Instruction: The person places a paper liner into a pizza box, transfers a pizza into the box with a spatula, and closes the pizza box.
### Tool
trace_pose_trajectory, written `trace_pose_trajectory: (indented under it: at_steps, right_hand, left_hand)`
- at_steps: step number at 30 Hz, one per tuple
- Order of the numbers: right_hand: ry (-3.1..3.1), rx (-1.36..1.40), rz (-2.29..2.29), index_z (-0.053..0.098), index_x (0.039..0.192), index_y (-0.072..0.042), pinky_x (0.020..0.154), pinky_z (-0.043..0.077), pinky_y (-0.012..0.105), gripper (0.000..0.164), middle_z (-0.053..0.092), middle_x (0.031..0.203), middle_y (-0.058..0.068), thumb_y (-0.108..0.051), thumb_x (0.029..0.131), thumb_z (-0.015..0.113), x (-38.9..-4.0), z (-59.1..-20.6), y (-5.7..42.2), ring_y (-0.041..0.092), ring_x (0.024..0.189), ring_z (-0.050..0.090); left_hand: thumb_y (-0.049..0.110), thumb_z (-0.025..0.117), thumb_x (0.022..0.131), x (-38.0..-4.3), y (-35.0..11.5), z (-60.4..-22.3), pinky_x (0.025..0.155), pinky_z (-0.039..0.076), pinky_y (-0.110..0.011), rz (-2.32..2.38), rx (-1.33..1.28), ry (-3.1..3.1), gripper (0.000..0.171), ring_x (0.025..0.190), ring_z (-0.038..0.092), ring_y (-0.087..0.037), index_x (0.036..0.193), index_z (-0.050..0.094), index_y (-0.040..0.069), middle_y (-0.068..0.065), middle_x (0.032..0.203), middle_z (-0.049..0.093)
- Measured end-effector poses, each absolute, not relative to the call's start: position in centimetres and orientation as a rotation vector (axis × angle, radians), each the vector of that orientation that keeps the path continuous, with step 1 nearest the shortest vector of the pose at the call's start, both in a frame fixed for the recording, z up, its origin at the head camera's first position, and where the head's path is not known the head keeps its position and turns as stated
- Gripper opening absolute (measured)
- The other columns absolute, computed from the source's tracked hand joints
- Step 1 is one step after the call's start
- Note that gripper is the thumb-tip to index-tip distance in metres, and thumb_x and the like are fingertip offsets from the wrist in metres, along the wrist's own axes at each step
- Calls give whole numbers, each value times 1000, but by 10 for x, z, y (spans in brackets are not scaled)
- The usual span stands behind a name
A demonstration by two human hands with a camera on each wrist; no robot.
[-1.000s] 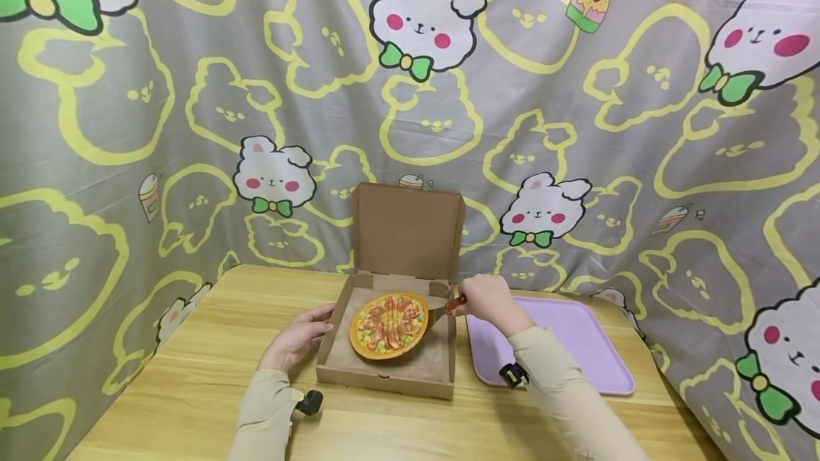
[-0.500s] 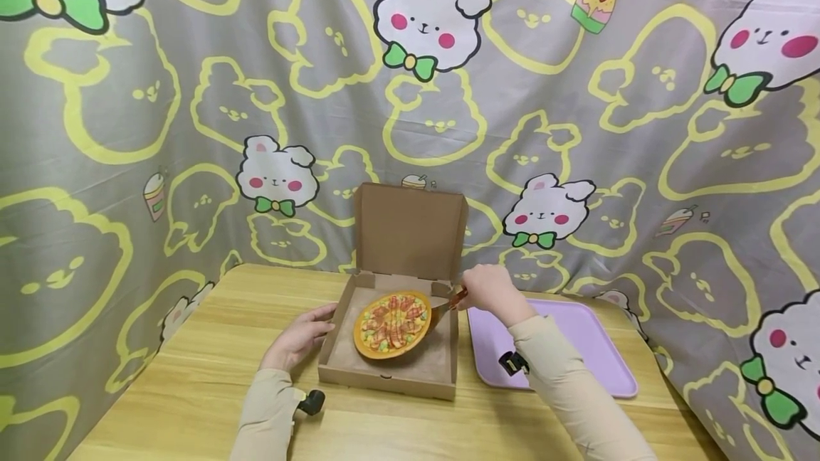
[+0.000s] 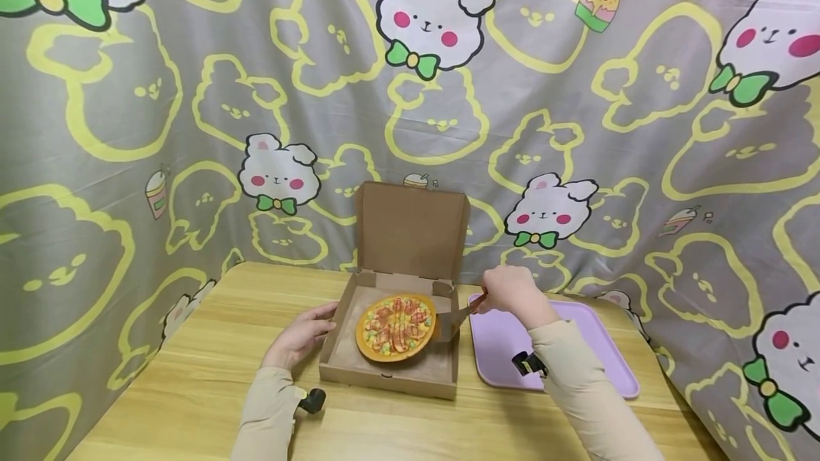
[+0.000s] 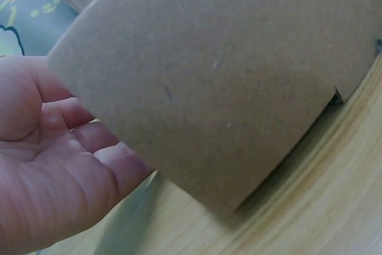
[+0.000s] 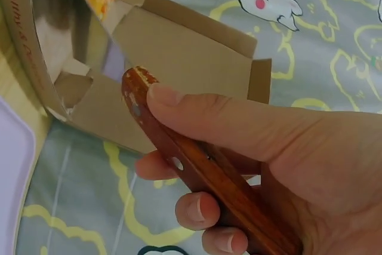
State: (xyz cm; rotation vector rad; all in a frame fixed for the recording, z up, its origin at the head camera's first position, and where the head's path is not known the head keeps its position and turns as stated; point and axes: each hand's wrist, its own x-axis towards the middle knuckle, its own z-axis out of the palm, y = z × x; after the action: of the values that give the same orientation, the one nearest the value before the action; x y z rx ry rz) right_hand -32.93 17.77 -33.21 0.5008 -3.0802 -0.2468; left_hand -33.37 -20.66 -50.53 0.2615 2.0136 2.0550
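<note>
Change at the blade: more steel shows than a half second ago; most of the blade (image 3: 448, 327) then hid under the pizza (image 3: 396, 328), and it now shows between the pizza's right edge and the box's right wall.
Change at the right hand: shifted right, from beside the box (image 3: 416, 385) to above the tray's near-left part.
Right hand (image 3: 516, 293): fingers curled round the brown handle (image 5: 185, 153), thumb laid along its top.
Left hand (image 3: 301, 338): fingers loosely bent at the outside of the box's left wall, much the same as before; how firmly they press, I cannot tell.
Pizza: inside the box, bacon-like strips facing up; outline an oval, long axis from near left to far right. Flat or tilted, I cannot tell.
Spatula (image 3: 459, 316): long axis slanting, blade low and pointing left toward the pizza, handle raised to the right over the box's right wall. Contact with the pizza, I cannot tell.
Box: lid (image 3: 411, 230) standing up at the back.
Tray (image 3: 501, 351): lilac, on the wood-grain table (image 3: 205, 375), just right of the box.
Count: 1 pizza, 1 spatula, 1 box, 1 tray, 2 hands, 2 sleeves.
</note>
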Motion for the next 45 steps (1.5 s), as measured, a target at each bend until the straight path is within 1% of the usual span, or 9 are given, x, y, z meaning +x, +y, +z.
trace_pose_trajectory:
  at_steps: [6,14,19,24,27,32,34,39,45]
  right_hand:
    - [-3057,522,-231,61,63,-22,53,46,40,31,58,66,-4,-43,72,82,-332,-339,186,17,64,53]
    - [-2994,549,-214,61,64,-23,54,46,42,33,58,64,-4,-48,73,81,-340,-350,190,19,64,56]
    - [-2993,572,-223,64,65,-22,54,48,43,32,60,65,-3,-47,72,81,-339,-343,186,19,64,56]
    - [-3021,559,-248,66,66,-22,55,49,44,30,63,68,-2,-46,71,82,-338,-336,183,19,65,57]
    - [-3043,536,-253,66,66,-22,56,49,43,29,63,69,-3,-46,70,83,-338,-333,186,18,65,57]
    - [-3054,508,-271,70,70,-23,57,50,43,27,67,74,-2,-46,69,84,-337,-328,193,18,66,58]
    - [-3043,511,-279,70,70,-23,56,50,43,27,67,73,-2,-46,68,84,-336,-325,195,19,65,58]
    - [-3023,526,-291,64,63,-22,54,49,41,31,61,66,-3,-45,68,84,-334,-321,200,19,62,56]
    - [-3005,526,-321,63,62,-23,55,50,41,32,59,64,-4,-46,68,84,-334,-321,206,19,62,55]
  left_hand:
    - [-2,43,96,-336,-207,-505,97,47,-26,2047,251,2025,58,130,49,-32,150,21,-9,-31,156,22]
    - [-2,43,96,-339,-208,-504,92,49,-22,2061,261,2009,58,125,53,-28,150,21,-9,-32,155,23]
    - [-2,43,96,-338,-208,-505,90,49,-21,2063,257,2006,58,122,56,-25,150,22,-9,-32,154,25]
    - [-1,44,97,-334,-207,-507,94,49,-25,2056,263,1999,59,119,57,-21,150,21,-9,-33,154,24]
    - [-1,45,96,-334,-206,-509,97,49,-28,2058,248,2000,59,120,57,-21,150,22,-8,-32,155,25]
    - [-1,45,96,-335,-205,-511,96,49,-27,2060,227,2008,59,120,57,-21,150,23,-8,-30,155,25]
    - [-1,45,96,-336,-206,-510,96,49,-27,2063,225,2007,58,120,56,-21,150,23,-8,-30,155,25]
    - [-1,44,97,-336,-207,-509,97,48,-28,2067,222,1996,59,120,56,-19,151,22,-7,-30,156,24]
    - [-2,44,96,-335,-207,-509,97,49,-28,2069,229,1992,59,118,57,-17,150,21,-8,-31,156,24]
